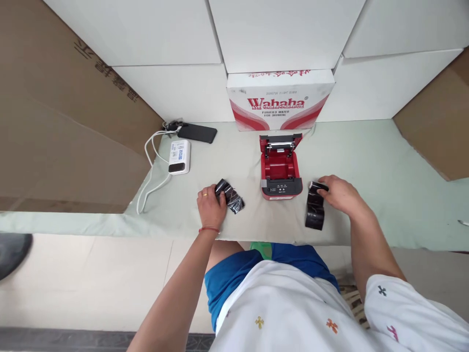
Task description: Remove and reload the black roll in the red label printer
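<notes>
On the green cloth, a small red and black label printer (281, 168) stands with its lid raised, showing a red inner bay with no roll in it. To its left, my left hand (212, 206) is closed on a crinkled, glossy roll of black film (233, 197), thumb along its side. On the printer's other side, my right hand (339, 193) pinches the top of a second roll of black film (315, 212), whose loose end hangs toward me and lies on the cloth. Both rolls are apart from the printer.
A Wahaha water carton (280, 102) stands behind the printer against white boxes (168, 93). At the left lie a black phone (198, 133), a white power bank (179, 156) and a looped white cable (146, 159). Brown cardboard (66, 132) bounds the left side.
</notes>
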`<state>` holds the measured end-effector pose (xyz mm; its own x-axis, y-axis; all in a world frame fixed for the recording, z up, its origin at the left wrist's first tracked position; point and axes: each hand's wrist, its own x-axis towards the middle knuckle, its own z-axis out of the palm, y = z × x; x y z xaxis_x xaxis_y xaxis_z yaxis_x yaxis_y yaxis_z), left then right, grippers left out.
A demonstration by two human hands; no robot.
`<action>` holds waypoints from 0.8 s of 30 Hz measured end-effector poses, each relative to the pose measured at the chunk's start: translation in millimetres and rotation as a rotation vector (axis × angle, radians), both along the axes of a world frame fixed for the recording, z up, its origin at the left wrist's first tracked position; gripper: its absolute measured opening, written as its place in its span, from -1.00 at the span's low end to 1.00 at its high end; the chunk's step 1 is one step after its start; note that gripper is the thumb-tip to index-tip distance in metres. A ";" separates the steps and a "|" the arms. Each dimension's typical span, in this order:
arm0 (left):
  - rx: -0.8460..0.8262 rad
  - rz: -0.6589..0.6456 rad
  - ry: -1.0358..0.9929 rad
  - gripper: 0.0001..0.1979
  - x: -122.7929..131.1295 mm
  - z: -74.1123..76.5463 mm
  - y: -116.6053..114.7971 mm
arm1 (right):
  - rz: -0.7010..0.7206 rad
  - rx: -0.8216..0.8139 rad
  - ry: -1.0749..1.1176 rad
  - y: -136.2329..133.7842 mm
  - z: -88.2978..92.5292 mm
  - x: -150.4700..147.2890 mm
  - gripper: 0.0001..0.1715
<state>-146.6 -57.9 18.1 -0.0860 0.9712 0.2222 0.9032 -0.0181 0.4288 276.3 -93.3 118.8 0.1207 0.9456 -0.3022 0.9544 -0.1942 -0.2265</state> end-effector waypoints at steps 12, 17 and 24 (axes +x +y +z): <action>-0.070 -0.290 -0.628 -0.67 40.0 74.2 -76.0 | 0.485 0.457 0.845 -24.7 58.2 -86.3 -0.72; -0.021 -0.603 -0.446 -0.74 73.3 111.0 -79.9 | 0.678 0.329 0.788 -27.0 60.1 -98.2 -0.64; 0.038 -0.701 -0.413 -0.68 105.0 113.3 -76.7 | 0.669 0.102 0.538 -19.2 56.4 -86.4 -0.70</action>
